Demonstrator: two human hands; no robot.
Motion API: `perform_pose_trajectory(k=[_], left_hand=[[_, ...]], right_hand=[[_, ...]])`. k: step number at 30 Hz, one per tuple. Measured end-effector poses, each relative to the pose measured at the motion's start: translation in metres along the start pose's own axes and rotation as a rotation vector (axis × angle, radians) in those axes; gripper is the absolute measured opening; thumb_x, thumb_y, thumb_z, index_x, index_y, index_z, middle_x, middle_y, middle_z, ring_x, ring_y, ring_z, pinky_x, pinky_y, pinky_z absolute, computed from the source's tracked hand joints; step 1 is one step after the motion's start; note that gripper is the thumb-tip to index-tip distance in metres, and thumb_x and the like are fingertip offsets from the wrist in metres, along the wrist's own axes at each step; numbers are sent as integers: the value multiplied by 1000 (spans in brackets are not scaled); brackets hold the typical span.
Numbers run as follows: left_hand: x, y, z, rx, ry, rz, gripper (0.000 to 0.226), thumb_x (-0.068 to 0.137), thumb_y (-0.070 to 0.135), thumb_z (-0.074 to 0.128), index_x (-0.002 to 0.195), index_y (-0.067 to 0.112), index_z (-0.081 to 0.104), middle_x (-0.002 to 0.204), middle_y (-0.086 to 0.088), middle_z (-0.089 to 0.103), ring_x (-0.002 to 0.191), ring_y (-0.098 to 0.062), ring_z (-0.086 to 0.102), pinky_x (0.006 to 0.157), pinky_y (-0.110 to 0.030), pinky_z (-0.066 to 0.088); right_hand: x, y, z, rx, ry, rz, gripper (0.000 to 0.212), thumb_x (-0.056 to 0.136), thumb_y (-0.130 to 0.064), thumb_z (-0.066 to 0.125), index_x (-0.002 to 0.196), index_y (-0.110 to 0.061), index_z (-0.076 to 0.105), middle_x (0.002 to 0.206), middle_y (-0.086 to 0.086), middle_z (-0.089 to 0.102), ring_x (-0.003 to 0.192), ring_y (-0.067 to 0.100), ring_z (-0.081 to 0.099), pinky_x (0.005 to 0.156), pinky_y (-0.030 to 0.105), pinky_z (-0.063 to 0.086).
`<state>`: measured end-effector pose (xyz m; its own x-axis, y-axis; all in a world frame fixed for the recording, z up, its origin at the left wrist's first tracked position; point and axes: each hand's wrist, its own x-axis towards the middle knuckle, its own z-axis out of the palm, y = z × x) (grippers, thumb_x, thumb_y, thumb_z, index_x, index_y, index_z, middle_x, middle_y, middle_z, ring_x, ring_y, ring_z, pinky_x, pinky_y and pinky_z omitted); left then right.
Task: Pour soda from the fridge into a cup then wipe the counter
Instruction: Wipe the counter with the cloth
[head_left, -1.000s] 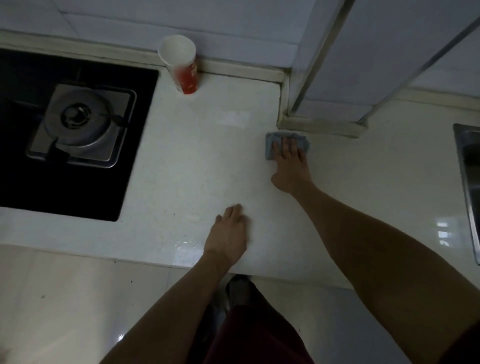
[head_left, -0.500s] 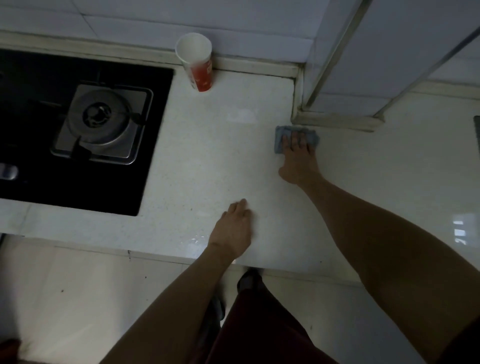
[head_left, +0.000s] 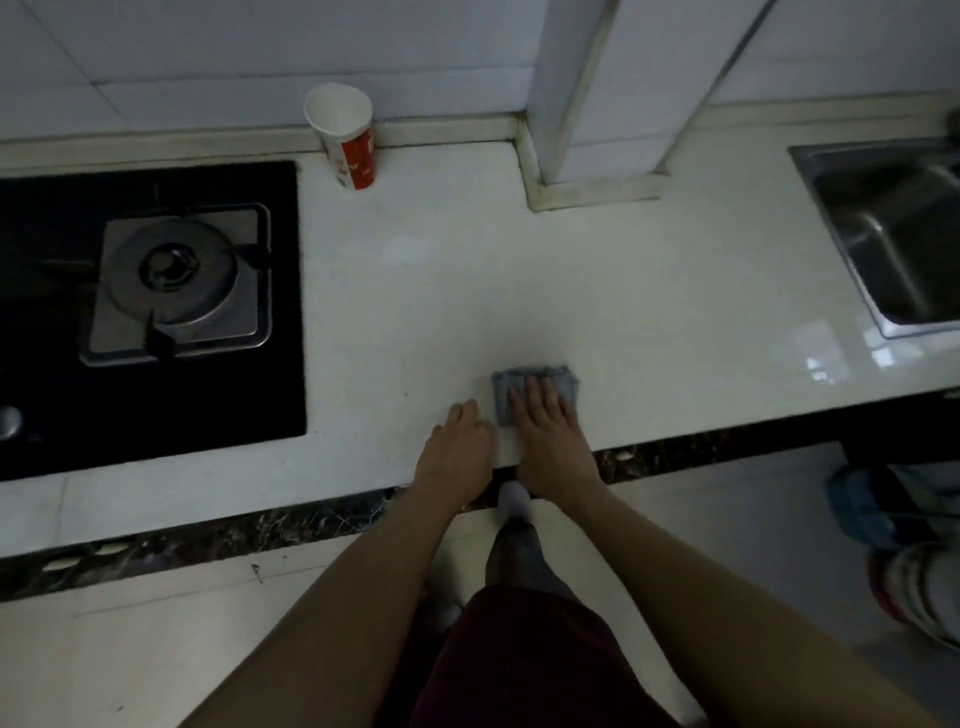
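Wipe phase, judging by layout: cup (head_left: 344, 134) stands upright at the back wall, well behind the cloth, just right of the hob's (head_left: 150, 312) rear corner. Can't see inside it; soda bottle not in view.

Cloth (head_left: 535, 392) = landmark. Small grey-blue folded pad lying flat on the counter (head_left: 649, 312), near the front edge, roughly midway btw hob and sink (head_left: 898, 234).

R hand (head_left: 545, 431): open flat, palm down, fingers spread on top of the cloth's near half; pressing, not gripping. Far edge and both side edges of cloth show past the fingers.

L hand (head_left: 457, 447): just left of cloth, flat on bare counter, fingers loosely together, holding nothing. Fingertips close to cloth's left edge; can't tell if touching.

Handling notes (my judgement):
- Cloth soft, limp, light. Will bunch or unfold if pushed from one edge; best driven w/ flat palm over the centre so folds stay stacked.
- If lifting: pinch through all layers at a folded edge, not a loose corner.
- Counter looks glossy, so cloth slides easily; needs downward pressure to drag.
- Cup looks like paper: light, tippy, crushable. Keep strokes wide of it, or grip mid-wall gently w/ L hand if it needs moving.
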<state>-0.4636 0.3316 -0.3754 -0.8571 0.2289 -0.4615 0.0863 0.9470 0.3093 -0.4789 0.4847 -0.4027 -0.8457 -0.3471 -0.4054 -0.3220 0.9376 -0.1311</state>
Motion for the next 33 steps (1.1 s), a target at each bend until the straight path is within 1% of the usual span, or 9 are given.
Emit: perform_pose_trajectory(k=[2, 6, 11, 13, 15, 18, 20, 23, 33], left_hand=[[-4, -3, 3, 15, 4, 15, 42, 93, 23, 59, 129, 4, 53, 141, -14, 39, 131, -29, 36, 101, -43, 46], [-12, -9, 4, 22, -27, 36, 52, 90, 15, 56, 139, 1, 42, 147, -16, 35, 133, -30, 34, 104, -41, 45], [-18, -12, -5, -7, -30, 24, 48, 92, 10, 46, 139, -1, 43, 151, -17, 32, 139, -31, 30, 110, -43, 39], [-16, -15, -9, -1, -32, 21, 48, 94, 13, 45, 139, -2, 42, 155, -17, 27, 141, -30, 26, 112, -44, 36], [-12, -19, -13, 4, -29, 9, 49, 96, 15, 44, 142, -2, 39, 159, -16, 20, 145, -30, 22, 115, -45, 32], [-1, -22, -21, 10, -38, 3, 51, 95, 12, 44, 144, -1, 35, 161, -15, 15, 147, -30, 18, 117, -46, 28], [9, -23, -24, 8, -43, 0, 51, 96, 11, 43, 145, 1, 35, 160, -14, 18, 146, -29, 20, 116, -45, 29], [26, -24, -29, 0, -19, -13, 46, 97, 13, 42, 142, 4, 40, 157, -14, 25, 143, -27, 26, 114, -43, 32], [84, -25, -58, 94, -33, -41, 64, 98, 19, 40, 154, 3, 14, 164, -15, 2, 151, -30, 3, 121, -53, 11]], right_hand=[[-24, -13, 11, 24, 6, 18, 92, 83, -34, 53, 155, -12, -1, 162, 14, -6, 149, 33, -10, 121, 50, 0], [-53, -38, 24, 89, 41, 35, 89, 73, -44, 16, 155, -13, -1, 162, 12, -8, 148, 31, -16, 121, 48, -7], [-54, -42, 22, 95, 37, 46, 96, 67, -51, 6, 154, -13, -3, 161, 12, -12, 147, 30, -18, 119, 44, -13], [-52, -41, 22, 77, 33, 44, 94, 70, -52, 8, 155, -12, -1, 161, 13, -11, 148, 31, -15, 121, 48, -7], [-48, -39, 21, 47, 36, 48, 86, 80, -48, 21, 154, -12, -2, 161, 13, -9, 148, 32, -13, 121, 51, 1], [-31, -33, 15, 24, -28, 33, 91, 87, -37, 47, 154, -13, -9, 161, 12, -15, 148, 32, -17, 121, 51, 1], [-9, -28, 5, 12, -16, 21, 96, 87, -38, 55, 154, -12, -10, 161, 12, -15, 148, 32, -17, 121, 51, -2], [32, -18, -10, 5, -18, 14, 97, 89, -39, 56, 153, -14, -13, 162, 12, -15, 148, 31, -18, 121, 47, -7], [185, 28, -82, -19, -21, -43, 94, 85, -26, 56, 155, -13, -4, 163, 12, -11, 149, 29, -14, 122, 46, -2]])
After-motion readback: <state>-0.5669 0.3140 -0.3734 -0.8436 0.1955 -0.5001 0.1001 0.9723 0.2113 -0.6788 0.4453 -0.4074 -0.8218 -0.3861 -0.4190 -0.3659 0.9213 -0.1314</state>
